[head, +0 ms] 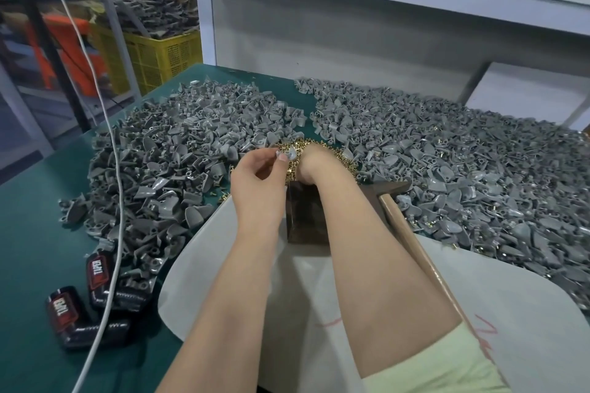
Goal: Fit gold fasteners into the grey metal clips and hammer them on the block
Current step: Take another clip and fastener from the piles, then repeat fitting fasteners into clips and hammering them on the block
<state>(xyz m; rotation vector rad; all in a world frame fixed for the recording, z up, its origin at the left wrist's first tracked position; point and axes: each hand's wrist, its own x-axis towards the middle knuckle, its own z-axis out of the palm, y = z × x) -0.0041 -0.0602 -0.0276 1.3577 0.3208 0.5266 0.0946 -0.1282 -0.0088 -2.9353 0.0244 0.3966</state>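
My left hand (258,174) pinches one grey metal clip (288,155) between thumb and fingertips, just above the pile of gold fasteners (322,150). My right hand (314,166) reaches down into that gold pile; its fingers are hidden among the fasteners. A dark metal block (306,220) stands under my wrists on a white sheet (319,297). The hammer (412,226) lies to the right of the block, its head by the block and its wooden handle running toward me.
Large heaps of grey clips cover the green table on the left (178,153) and on the right (463,169). Two black-and-red devices (83,306) and a white cable (111,201) lie at the near left. A grey cabinet (351,25) stands behind.
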